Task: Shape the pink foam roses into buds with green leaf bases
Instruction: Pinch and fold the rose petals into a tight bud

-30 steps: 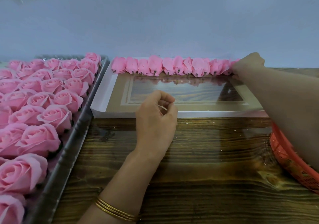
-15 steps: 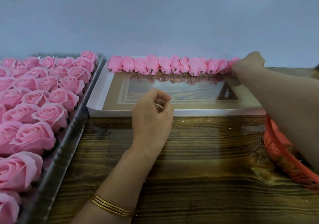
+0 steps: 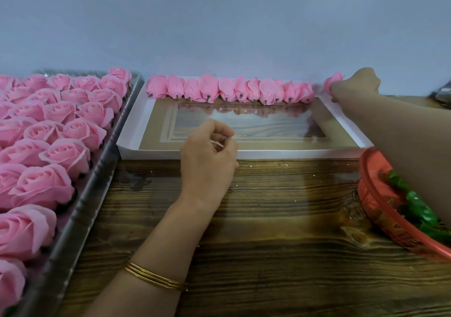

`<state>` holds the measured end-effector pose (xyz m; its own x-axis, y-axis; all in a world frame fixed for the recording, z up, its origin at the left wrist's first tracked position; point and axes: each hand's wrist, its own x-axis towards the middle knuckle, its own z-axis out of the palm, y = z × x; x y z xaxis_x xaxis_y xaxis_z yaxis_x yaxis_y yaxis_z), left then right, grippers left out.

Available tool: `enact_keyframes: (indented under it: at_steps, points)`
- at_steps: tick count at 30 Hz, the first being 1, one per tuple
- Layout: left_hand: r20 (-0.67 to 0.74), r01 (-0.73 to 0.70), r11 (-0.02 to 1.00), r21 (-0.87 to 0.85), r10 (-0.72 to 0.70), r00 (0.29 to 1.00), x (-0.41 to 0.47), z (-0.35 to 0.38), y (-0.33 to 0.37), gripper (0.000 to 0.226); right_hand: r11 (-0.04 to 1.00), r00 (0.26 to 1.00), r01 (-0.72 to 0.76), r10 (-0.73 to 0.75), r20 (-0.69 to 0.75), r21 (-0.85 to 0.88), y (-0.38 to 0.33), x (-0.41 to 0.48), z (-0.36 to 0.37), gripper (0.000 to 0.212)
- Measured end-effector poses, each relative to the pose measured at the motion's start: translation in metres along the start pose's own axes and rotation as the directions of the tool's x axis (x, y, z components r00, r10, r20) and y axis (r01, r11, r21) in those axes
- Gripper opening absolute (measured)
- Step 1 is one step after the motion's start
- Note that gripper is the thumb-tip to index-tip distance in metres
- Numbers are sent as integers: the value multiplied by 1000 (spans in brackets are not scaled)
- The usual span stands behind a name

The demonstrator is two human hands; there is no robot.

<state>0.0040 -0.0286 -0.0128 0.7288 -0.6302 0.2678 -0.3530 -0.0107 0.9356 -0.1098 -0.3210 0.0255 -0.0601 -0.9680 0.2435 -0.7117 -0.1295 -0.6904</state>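
Currently one pink bud [image 3: 332, 82] is gripped in the right hand [image 3: 353, 83], fingers closed round it, by the white box [image 3: 129, 138] far-right corner, just apart from the row of buds [image 3: 229, 89]. Left hand [image 3: 210, 163] hovers at the box's near edge, fingers curled; possibly pinching something thin, can't tell. Open roses [image 3: 61, 126] fill the metal tray [image 3: 80, 209]; leaf bases [image 3: 419, 207] lie in the red basket [image 3: 380, 216]. Risks: right forearm crosses the basket and could drag it; a bud pushed in could topple its neighbours.
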Motion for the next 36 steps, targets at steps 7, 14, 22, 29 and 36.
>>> enact_keyframes:
  at_steps: [7, 14, 22, 29, 36]
  points:
    - [25, -8, 999, -32, 9, 1000, 0, 0, -1, 15, 988, 1000, 14, -16, 10, 151, -14, -15, -10, 34]
    - [74, 61, 983, -173, -49, 996, 1, 1, 0, 13, 950, 989, 94, -124, 83, 298, -38, -54, -19, 38]
    - [278, 282, 815, -506, -156, 948, 5, 1, 4, 17, 797, 937, 36, -236, 256, 602, -68, -148, -49, 15]
    - [524, 429, 683, -591, -79, 848, 5, -1, 6, 29, 713, 893, -104, -240, 381, 694, -51, -222, -53, 12]
    - [606, 441, 680, -586, 7, 796, -4, -3, 15, 49, 561, 814, -307, -264, 518, 769, -29, -250, -50, 5]
